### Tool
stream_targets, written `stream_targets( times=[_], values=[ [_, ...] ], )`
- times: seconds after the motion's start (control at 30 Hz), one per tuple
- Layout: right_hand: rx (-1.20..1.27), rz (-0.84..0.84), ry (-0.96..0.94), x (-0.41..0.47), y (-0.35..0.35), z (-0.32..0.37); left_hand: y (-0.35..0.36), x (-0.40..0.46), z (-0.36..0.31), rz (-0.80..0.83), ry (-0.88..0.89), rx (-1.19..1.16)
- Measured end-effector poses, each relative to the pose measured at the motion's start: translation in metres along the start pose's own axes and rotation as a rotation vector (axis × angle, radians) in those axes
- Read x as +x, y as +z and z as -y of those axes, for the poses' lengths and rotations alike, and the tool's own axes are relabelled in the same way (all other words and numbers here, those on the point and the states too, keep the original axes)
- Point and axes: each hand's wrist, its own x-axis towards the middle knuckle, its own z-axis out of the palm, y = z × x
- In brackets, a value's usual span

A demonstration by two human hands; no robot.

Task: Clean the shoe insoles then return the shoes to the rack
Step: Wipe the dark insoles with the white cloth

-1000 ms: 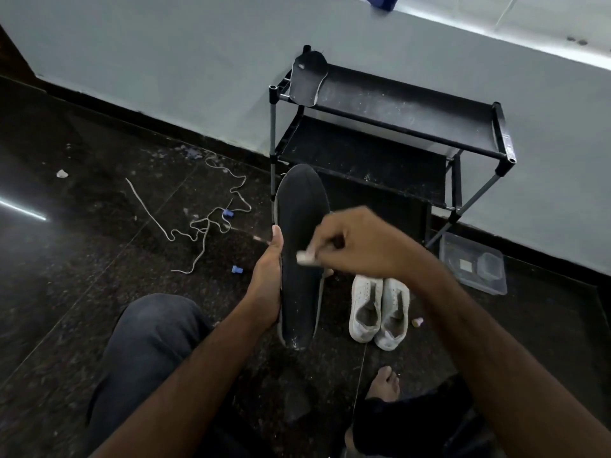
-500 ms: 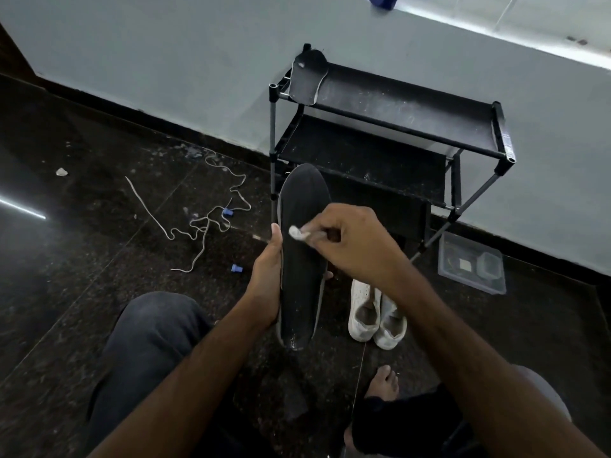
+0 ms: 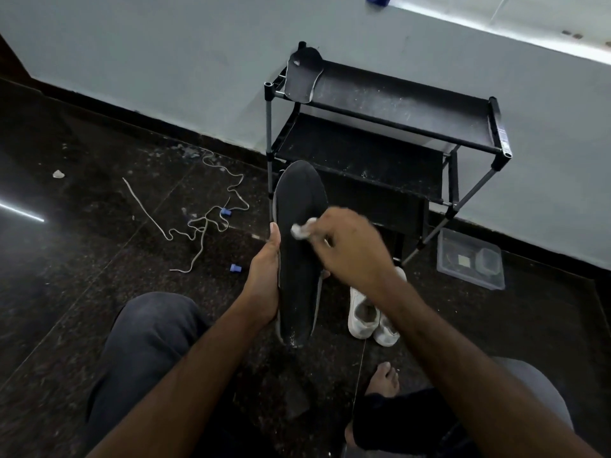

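Insole (image 3: 299, 259), black, upright above the floor before the rack (image 3: 390, 104), edge gripped by left hand (image 3: 264, 279); right hand (image 3: 350, 249), pinching a white wad (image 3: 301, 229), has moved up toward the toe since a second ago: wiping under way, shoes (image 3: 372, 317) unreturned.
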Motion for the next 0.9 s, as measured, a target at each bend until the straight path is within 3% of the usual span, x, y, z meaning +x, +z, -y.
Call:
stream_targets(
  times=[0.13, 0.17, 0.2, 0.27, 0.37, 0.43, 0.53, 0.57, 0.6, 0.67, 0.73, 0.77, 0.9],
  values=[
    [0.138, 0.637, -0.169, -0.02, -0.008, 0.016, -0.008, 0.004, 0.0, -0.008, -0.044, -0.077],
    [0.204, 0.721, -0.195, -0.02, -0.018, 0.018, -0.008, 0.005, 0.0, 0.008, -0.045, -0.083],
    [0.257, 0.697, -0.186, -0.017, -0.027, 0.016, -0.006, 0.005, 0.0, 0.024, -0.039, -0.082],
    [0.266, 0.437, -0.088, -0.004, -0.038, 0.009, 0.0, 0.005, 0.001, 0.006, -0.011, -0.046],
    [-0.146, 0.03, -0.03, 0.007, -0.024, 0.005, 0.003, 0.002, 0.002, 0.0, 0.012, -0.008],
    [-0.261, 0.14, -0.088, -0.002, -0.004, 0.01, 0.0, 0.003, 0.002, -0.001, 0.002, -0.021],
    [0.007, 0.626, -0.211, -0.021, -0.003, 0.018, -0.006, 0.007, 0.003, 0.004, -0.044, -0.065],
    [0.121, 0.718, -0.229, -0.021, -0.011, 0.019, -0.007, 0.007, 0.002, 0.023, -0.049, -0.08],
    [0.224, 0.711, -0.213, -0.018, -0.019, 0.018, -0.005, 0.007, -0.001, 0.031, -0.041, -0.088],
    [0.307, 0.439, -0.101, -0.007, -0.028, 0.011, 0.0, 0.005, -0.005, -0.006, -0.02, -0.062],
    [0.142, 0.115, -0.019, 0.004, -0.021, 0.006, -0.001, 0.004, -0.005, 0.003, 0.003, -0.033],
    [0.02, 0.032, 0.011, 0.006, -0.015, 0.003, 0.001, 0.002, -0.004, 0.02, -0.002, -0.043],
    [-0.152, -0.003, 0.003, 0.01, 0.001, -0.005, 0.003, -0.001, -0.001, 0.122, -0.051, -0.177]
  ],
)
